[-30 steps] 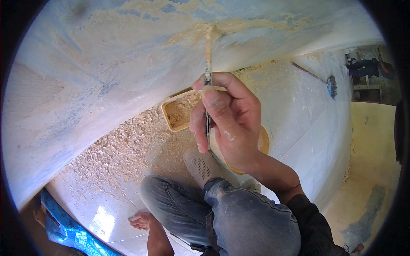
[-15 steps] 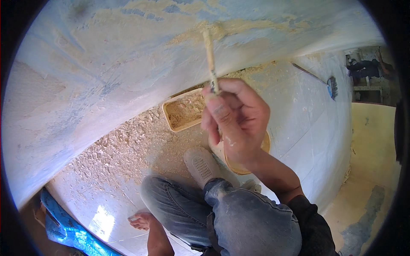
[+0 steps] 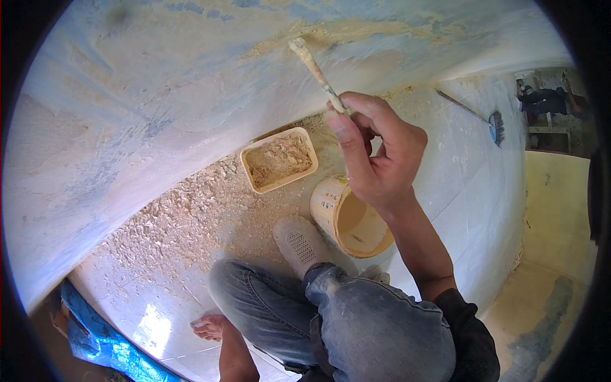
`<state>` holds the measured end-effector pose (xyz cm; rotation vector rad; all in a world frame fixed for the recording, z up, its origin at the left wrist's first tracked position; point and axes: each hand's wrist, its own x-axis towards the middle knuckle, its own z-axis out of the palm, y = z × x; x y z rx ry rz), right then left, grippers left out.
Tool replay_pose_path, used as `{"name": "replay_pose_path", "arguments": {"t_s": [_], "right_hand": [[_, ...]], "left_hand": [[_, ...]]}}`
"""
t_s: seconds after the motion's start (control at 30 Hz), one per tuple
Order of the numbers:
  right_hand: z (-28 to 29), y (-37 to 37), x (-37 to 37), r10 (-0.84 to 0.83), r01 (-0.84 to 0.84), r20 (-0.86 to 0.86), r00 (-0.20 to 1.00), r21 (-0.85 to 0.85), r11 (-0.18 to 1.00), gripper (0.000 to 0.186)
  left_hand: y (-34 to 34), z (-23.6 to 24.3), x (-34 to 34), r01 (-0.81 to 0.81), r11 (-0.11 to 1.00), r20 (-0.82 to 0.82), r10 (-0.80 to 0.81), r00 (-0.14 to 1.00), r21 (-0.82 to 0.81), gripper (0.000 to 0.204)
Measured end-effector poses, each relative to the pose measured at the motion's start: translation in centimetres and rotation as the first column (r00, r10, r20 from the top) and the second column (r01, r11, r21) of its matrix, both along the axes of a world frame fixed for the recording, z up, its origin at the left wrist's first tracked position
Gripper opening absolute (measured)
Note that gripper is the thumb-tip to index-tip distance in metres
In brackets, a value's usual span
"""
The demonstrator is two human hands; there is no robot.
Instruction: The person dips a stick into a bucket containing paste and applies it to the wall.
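My right hand grips a thin, cream-smeared brush between thumb and fingers, its caked tip just at a yellowish patch of putty on the pale, blotched wall. Below the hand are a cream rectangular tray with crumbly beige material inside and a round cream bucket, partly behind my wrist, with a little pale material in it. At the lower left my left hand rests low by the floor beside my knee, empty, fingers loosely apart.
Beige flakes cover the tiled floor along the wall. A blue sheet lies at the lower left. A long-handled brush lies at the right, near dark items and a yellowish surface. My sandalled foot is under me.
My right hand has shifted up and to the right, slanting the brush with its tip toward the upper left, uncovering more of the tray and bucket. My left hand stays put.
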<state>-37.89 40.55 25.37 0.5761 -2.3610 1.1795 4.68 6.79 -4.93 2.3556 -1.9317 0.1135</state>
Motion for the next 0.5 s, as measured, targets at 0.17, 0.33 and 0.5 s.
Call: {"name": "replay_pose_path", "arguments": {"t_s": [0.17, 0.33, 0.5], "right_hand": [[-0.10, -0.02, 0.04, -0.088, 0.091, 0.084, 0.993, -0.040, 0.995, 0.013], [0.45, 0.12, 0.26, -0.064, 0.064, 0.003, 0.998, -0.022, 0.998, 0.014], [0.77, -0.45, -0.37, -0.049, 0.050, -0.021, 0.999, 0.010, 0.999, 0.015]], "left_hand": [[-0.22, -0.33, 0.27, -0.001, 1.000, -0.005, 0.001, 1.000, 0.000, 0.053], [-0.35, -0.53, 0.24, -0.008, 1.000, 0.002, 0.008, 1.000, 0.016, 0.053], [-0.58, -0.50, 0.42, -0.027, 0.999, 0.022, 0.026, 0.999, 0.025, 0.052]]}}
